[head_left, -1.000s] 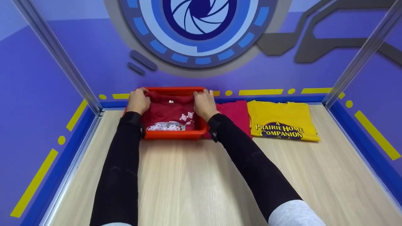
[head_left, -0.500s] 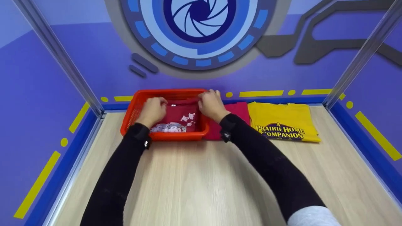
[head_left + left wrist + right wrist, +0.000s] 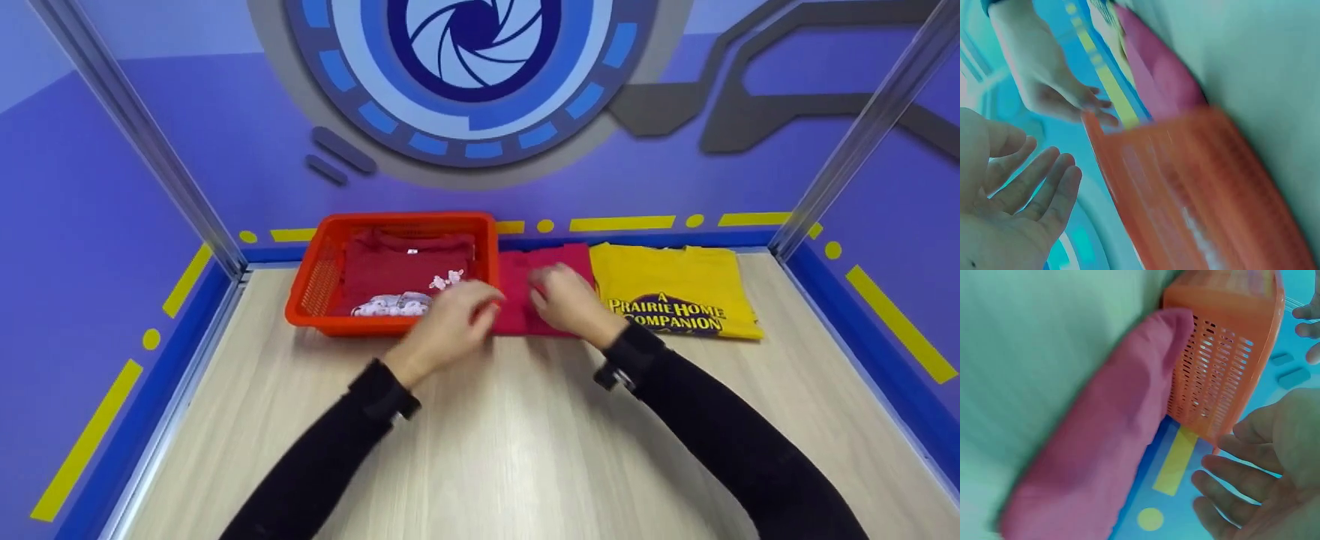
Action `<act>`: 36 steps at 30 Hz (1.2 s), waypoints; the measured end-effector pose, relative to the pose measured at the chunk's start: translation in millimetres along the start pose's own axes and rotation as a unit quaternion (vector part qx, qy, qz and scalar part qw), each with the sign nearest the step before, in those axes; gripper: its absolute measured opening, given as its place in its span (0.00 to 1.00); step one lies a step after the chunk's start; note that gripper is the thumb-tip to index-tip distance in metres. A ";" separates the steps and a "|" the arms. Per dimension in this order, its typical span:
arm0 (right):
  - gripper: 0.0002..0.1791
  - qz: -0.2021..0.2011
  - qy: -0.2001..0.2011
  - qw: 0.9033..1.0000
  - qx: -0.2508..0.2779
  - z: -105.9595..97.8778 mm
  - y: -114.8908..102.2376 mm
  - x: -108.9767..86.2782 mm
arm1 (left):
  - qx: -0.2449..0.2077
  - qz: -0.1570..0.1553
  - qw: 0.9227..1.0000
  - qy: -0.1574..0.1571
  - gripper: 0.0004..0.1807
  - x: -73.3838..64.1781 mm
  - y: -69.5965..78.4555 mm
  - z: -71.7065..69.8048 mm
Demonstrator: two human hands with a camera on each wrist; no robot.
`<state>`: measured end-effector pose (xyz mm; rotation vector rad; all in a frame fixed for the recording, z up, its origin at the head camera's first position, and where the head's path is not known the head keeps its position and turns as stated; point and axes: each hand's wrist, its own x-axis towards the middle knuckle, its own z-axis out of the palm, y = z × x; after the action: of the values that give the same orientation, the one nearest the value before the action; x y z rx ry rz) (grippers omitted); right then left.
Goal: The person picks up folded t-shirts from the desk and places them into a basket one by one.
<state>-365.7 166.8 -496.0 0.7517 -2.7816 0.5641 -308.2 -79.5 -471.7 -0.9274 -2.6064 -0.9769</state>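
A folded dark red shirt point(image 3: 397, 270) with a white flower print lies inside the orange basket point(image 3: 304, 300). My left hand point(image 3: 446, 330) is over the basket's front right corner, its fingers loosely bent and holding nothing; the left wrist view shows this palm point(image 3: 1022, 219) apart from the basket. To the right, my right hand point(image 3: 574, 304) hovers above a folded crimson shirt point(image 3: 517, 281) beside the basket. Its fingers point(image 3: 1235, 478) are spread and slightly bent, with no cloth between them in the right wrist view.
A folded yellow shirt point(image 3: 675, 277) with printed lettering lies right of the crimson one. The wooden table point(image 3: 480, 450) meets a blue-purple patterned back wall point(image 3: 637, 187), with side walls at left and right.
Both hands have let go of the dark red shirt in the basket. They have moved right and nearer to me, the right one over the crimson shirt.
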 end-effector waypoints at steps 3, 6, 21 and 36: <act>0.10 0.018 -0.020 0.999 0.016 1.3 10.5 -17.6 | -0.028 0.006 0.999 -0.044 0.14 -2.1 18.8 17.7; 0.11 0.039 -0.032 0.999 0.010 0.4 21.6 -27.3 | -0.003 -0.010 0.994 -0.104 0.20 1.5 28.3 35.6; 0.28 0.110 -0.160 0.979 -0.060 13.0 60.6 -26.9 | 0.087 -0.198 0.947 -0.236 0.41 31.1 12.4 98.0; 0.16 0.080 -0.164 0.977 -0.110 20.1 49.0 -23.9 | 0.147 -0.183 0.933 -0.274 0.47 44.9 8.6 108.0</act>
<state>-372.8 208.1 -536.2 0.6248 -3.1601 0.1608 -335.3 17.7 -531.7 -0.7262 -3.3627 -0.3914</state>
